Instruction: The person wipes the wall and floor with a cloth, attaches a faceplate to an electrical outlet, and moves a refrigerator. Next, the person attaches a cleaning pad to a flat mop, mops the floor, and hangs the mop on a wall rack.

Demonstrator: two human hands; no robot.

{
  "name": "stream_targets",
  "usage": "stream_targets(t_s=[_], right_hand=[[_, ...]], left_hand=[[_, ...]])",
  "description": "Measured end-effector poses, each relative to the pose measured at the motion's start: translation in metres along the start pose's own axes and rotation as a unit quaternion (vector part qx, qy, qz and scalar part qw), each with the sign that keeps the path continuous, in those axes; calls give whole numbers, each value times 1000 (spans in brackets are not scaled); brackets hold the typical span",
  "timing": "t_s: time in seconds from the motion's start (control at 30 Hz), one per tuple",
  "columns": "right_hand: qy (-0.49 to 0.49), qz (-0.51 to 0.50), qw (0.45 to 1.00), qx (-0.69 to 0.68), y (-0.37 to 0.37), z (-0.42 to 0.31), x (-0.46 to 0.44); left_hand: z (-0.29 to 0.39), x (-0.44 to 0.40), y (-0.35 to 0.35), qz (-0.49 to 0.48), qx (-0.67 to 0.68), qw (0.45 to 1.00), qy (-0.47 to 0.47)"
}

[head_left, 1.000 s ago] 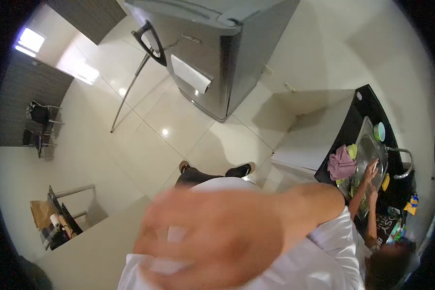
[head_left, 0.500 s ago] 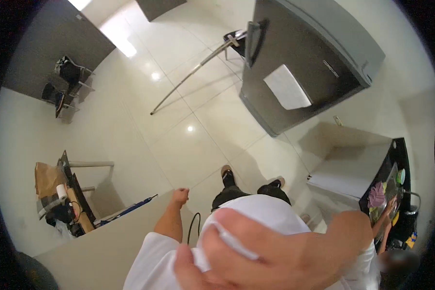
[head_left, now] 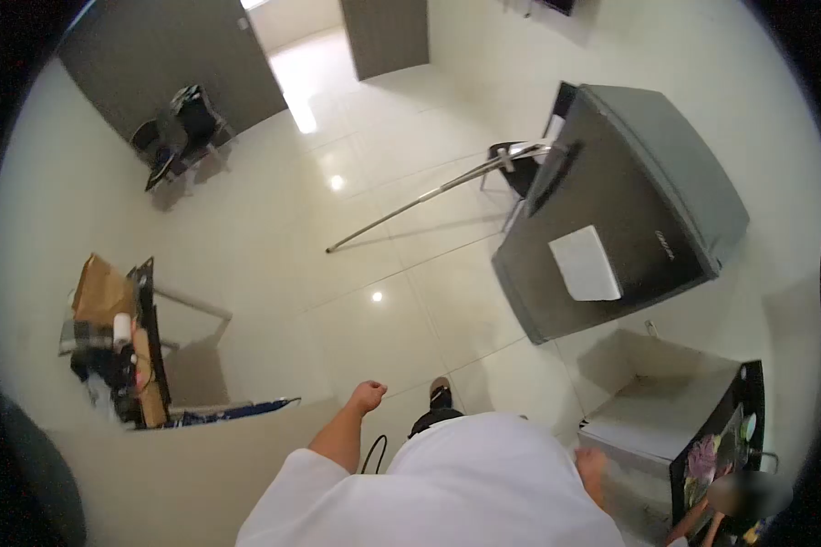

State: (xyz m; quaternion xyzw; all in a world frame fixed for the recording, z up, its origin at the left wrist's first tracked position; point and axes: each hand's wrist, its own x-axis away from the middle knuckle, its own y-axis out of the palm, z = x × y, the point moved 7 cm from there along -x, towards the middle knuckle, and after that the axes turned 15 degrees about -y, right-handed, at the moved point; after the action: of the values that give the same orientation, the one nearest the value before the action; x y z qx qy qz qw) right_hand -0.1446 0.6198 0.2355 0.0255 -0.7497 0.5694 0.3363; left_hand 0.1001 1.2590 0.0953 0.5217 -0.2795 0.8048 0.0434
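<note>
My left hand (head_left: 368,397) hangs in front of me over the tiled floor, fingers curled in, with nothing visible in it. A thin black cable (head_left: 374,453) loops between that forearm and my white shirt (head_left: 497,469). Down at my right side is my right hand (head_left: 591,463), partly behind the shirt; its fingers look curled and I see nothing in them. Close to it stands the pale side of a counter unit (head_left: 643,465). One sandalled foot (head_left: 441,394) shows ahead of my waist.
Ahead right stands a dark fridge (head_left: 620,210) with a white sheet (head_left: 586,264) on its door. A metal pole (head_left: 420,199) slants over the floor beside a chair (head_left: 517,173). At left is a loaded table (head_left: 146,337). Another person's arms (head_left: 693,521) reach over the sink counter.
My right hand has dropped from close before the camera to my right side. The view has tilted up and shifted, showing more of the doorway. My left hand stays low.
</note>
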Motion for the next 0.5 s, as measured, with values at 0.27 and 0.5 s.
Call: stream_targets(t_s=[0.27, 0.5], right_hand=[[147, -27, 904, -400, 138, 68, 119], [122, 60, 839, -527, 157, 73, 77]], left_hand=[[53, 3, -9, 2, -45, 999, -11], [108, -17, 26, 6, -167, 986, 25]])
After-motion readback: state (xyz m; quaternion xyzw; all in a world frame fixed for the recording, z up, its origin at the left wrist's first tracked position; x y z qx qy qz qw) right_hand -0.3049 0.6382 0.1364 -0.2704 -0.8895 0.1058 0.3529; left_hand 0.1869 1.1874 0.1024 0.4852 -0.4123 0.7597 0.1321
